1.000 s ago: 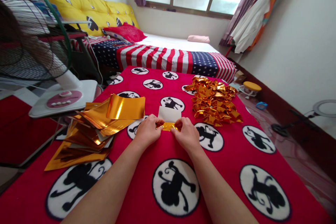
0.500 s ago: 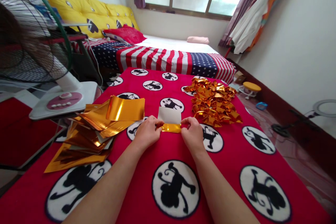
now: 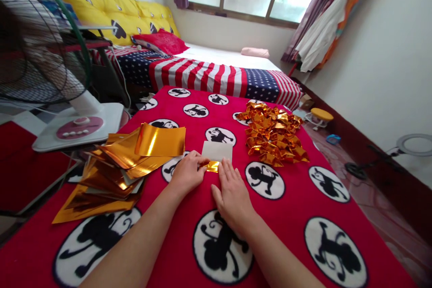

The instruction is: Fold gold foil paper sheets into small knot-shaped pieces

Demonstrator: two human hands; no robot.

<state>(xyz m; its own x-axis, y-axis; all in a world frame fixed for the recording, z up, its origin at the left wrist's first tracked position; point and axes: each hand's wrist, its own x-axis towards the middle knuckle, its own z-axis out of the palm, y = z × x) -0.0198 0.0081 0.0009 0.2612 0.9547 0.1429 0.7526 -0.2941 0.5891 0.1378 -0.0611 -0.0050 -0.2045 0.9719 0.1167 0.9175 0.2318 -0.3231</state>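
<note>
A sheet of gold foil paper [image 3: 217, 150] lies white side up on the red cloth, its near edge folded over into a gold strip. My left hand [image 3: 189, 172] pinches the left end of that fold between thumb and fingers. My right hand [image 3: 233, 193] lies flat with fingers stretched out, the fingertips pressing on the right part of the fold. To the left is a loose stack of gold foil sheets [image 3: 161, 140]. Over on the right sits a heap of folded gold foil pieces [image 3: 270, 132].
The table is covered by a red cloth with monkey prints [image 3: 283, 229]. A fan [image 3: 79, 128] stands at the left edge. Beyond the table is a bed with a striped, starred cover [image 3: 202, 74]. A yellow stool [image 3: 321, 114] and a ring light [image 3: 401, 144] stand at right.
My right hand has let go of the fold's right end and moved left, now flat with fingertips on the fold. My left hand stays at the left end.
</note>
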